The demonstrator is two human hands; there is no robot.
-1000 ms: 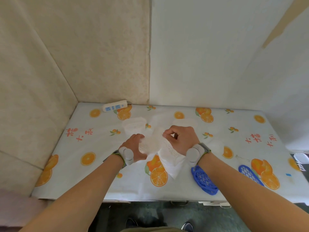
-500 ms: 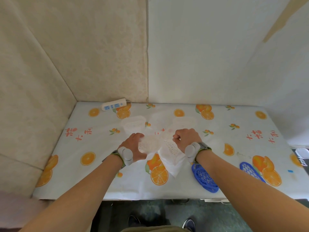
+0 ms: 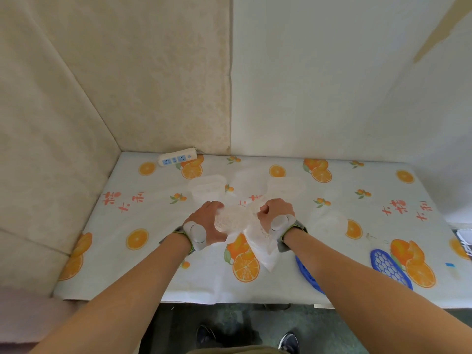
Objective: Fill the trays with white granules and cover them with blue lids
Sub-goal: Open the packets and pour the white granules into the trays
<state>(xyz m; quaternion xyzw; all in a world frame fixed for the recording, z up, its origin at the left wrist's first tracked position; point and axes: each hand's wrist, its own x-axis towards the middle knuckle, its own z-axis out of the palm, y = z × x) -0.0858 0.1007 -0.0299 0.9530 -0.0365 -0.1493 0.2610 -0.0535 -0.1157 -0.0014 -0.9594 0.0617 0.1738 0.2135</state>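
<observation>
A clear plastic bag of white granules [image 3: 231,221] is held over the table between both hands. My left hand [image 3: 208,222] grips its bulging left side. My right hand [image 3: 274,213] is fisted round the bag's upper right part; the loose end [image 3: 263,247] hangs toward me. Behind the hands stand three translucent white trays: left [image 3: 208,187], middle [image 3: 249,180] and right [image 3: 288,186]. Another faint white tray [image 3: 329,222] lies right of my right wrist. Two blue lattice lids lie near the front edge, one [image 3: 306,273] partly under my right forearm, one [image 3: 388,267] farther right.
The table [image 3: 143,272] wears a white cloth printed with oranges and stands in a wall corner. A white power strip [image 3: 177,156] lies at the back left. My shoes and dark floor show below the front edge.
My right hand has closed tighter on the bag and drawn it a little to the right. The left hand has stayed in place on the bag.
</observation>
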